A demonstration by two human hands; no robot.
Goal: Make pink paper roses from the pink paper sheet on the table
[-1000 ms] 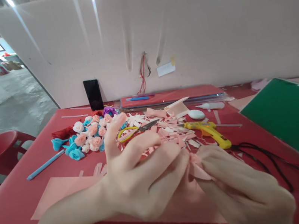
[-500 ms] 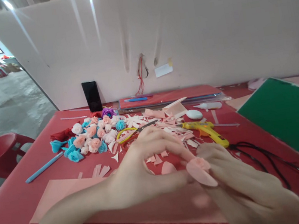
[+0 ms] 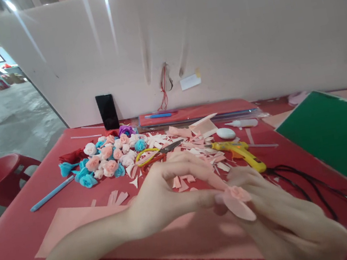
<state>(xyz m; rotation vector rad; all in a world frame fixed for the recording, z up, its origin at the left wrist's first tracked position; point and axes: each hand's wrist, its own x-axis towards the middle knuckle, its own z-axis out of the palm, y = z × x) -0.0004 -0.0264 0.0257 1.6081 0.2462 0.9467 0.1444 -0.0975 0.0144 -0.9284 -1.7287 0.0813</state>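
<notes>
A small pink paper flower (image 3: pixel 239 194) with one loose rounded petal (image 3: pixel 240 210) is held between my two hands. My left hand (image 3: pixel 174 196) pinches it from the left, thumb and index finger at its edge. My right hand (image 3: pixel 281 209) is closed around its right side and base, and part of the flower is hidden there. Beneath both hands lies a sheet of pink paper (image 3: pixel 85 221) on the red table. Pink paper scraps (image 3: pixel 182 183) are scattered just beyond my fingers, with yellow-handled scissors (image 3: pixel 169 147) lying open on them.
A yellow glue gun (image 3: pixel 241 152) with a black cable (image 3: pixel 314 189) lies right of the scraps. Finished paper flowers (image 3: pixel 110 166) are heaped at left, beside a blue stick (image 3: pixel 52 194). A black phone (image 3: pixel 107 112) leans on the white board; a green sheet (image 3: pixel 340 143) lies at right.
The flower has shifted slightly right and turned in my fingers, its loose petal now hanging lower. My left thumb and index finger have moved right with it.
</notes>
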